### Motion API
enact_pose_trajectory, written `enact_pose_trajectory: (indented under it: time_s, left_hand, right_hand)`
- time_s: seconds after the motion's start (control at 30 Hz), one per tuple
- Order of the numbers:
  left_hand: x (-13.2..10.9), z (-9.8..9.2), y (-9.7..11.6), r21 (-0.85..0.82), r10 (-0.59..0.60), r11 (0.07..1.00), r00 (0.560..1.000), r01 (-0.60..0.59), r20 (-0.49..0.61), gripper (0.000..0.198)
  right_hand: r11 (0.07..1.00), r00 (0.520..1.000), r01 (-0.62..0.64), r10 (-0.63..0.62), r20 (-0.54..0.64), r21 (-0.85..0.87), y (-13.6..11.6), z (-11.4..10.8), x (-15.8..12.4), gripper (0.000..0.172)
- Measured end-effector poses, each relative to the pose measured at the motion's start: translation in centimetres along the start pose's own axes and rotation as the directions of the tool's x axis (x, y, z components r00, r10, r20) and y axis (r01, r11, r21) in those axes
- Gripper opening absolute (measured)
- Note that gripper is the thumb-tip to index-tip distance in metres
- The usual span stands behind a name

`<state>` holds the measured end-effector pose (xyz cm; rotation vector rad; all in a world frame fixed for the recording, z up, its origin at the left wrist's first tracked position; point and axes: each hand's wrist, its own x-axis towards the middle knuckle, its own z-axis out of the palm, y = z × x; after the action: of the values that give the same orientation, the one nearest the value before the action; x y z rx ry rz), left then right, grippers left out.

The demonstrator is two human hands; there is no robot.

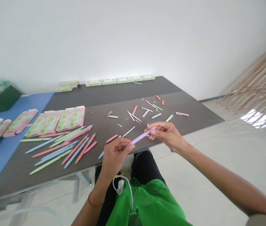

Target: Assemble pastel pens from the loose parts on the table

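Observation:
A lilac pen (140, 137) is held level above the table's front edge, between both hands. My left hand (116, 150) pinches its left end, and the fingers of my right hand (162, 131) close round the other end. Just beyond the hands lie loose pen parts: a white refill (128, 131), a pink barrel piece (111, 138), a green piece (169, 118) and a blue one (156, 115). Part of a blue pen (101, 154) shows beside my left hand, its rest hidden.
Several pink, blue and green pens (59, 150) lie at the left on the dark table (104, 106). Behind them are pastel cartons (71, 118). A row of pale green boxes (116, 81) lines the wall side. A dark green bin (2, 99) stands far left.

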<state>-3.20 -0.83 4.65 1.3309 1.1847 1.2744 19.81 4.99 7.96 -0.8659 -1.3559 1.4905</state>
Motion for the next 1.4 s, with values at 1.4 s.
enact_pose_trajectory:
  time_s: [1.4]
  left_hand:
    - [-2.2,5.4,-0.1,0.461,0.474,0.816,0.86,-0.349,-0.188,0.006]
  right_hand:
    - [0.592,0.982,0.09,0.082,-0.171,0.801,-1.0,4.8,1.5,0.004]
